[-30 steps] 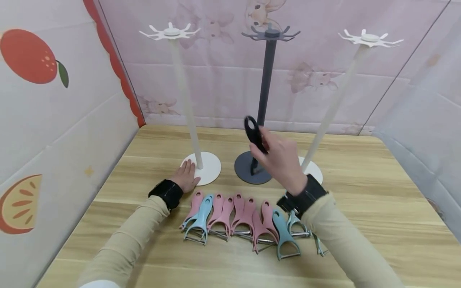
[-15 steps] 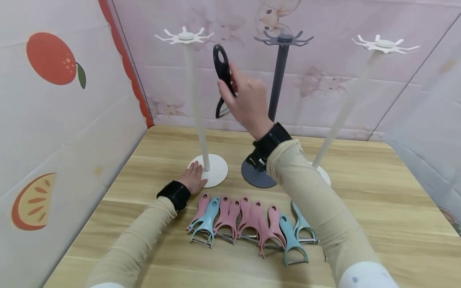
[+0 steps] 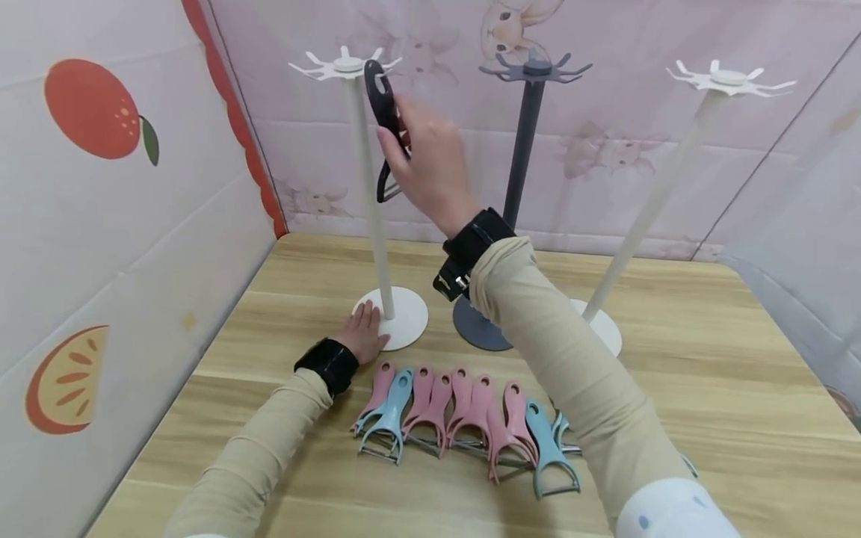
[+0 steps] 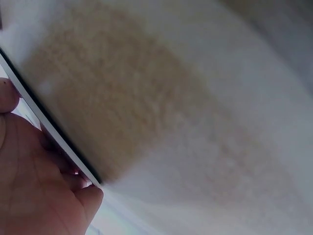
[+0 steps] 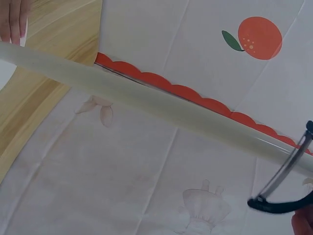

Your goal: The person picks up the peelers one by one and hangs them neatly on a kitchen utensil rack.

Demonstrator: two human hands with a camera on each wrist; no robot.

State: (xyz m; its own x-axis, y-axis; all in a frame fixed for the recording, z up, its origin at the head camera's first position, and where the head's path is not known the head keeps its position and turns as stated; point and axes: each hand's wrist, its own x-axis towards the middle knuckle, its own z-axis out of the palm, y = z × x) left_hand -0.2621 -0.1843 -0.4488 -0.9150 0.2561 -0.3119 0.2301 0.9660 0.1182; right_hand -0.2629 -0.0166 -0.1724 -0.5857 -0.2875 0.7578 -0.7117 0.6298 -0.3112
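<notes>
My right hand [image 3: 433,161] holds a black Y-shaped peeler [image 3: 383,104] by its handle, pinched between thumb and fingers. The handle's holed end points up and overlaps the right-side hooks of the left white hook stand [image 3: 373,187]. The blade end hangs below my fingers, and its metal blade [image 5: 286,171] shows beside the pole in the right wrist view. My left hand [image 3: 363,332] rests with straight fingers on the round white base [image 3: 409,323] of that same stand. In the left wrist view, my left hand [image 4: 39,186] is close up at a thin pale edge.
A dark grey hook stand [image 3: 525,149] stands in the middle, another white stand [image 3: 646,202] to the right. Several pink peelers [image 3: 436,407] and blue peelers [image 3: 548,441] lie in a row on the wooden table [image 3: 303,478]. Printed cloth walls [image 3: 161,246] close in the back and sides.
My right hand has lifted the black peeler from near the grey stand's base, up and left to the hooks of the left white stand. My left hand has stayed on the base.
</notes>
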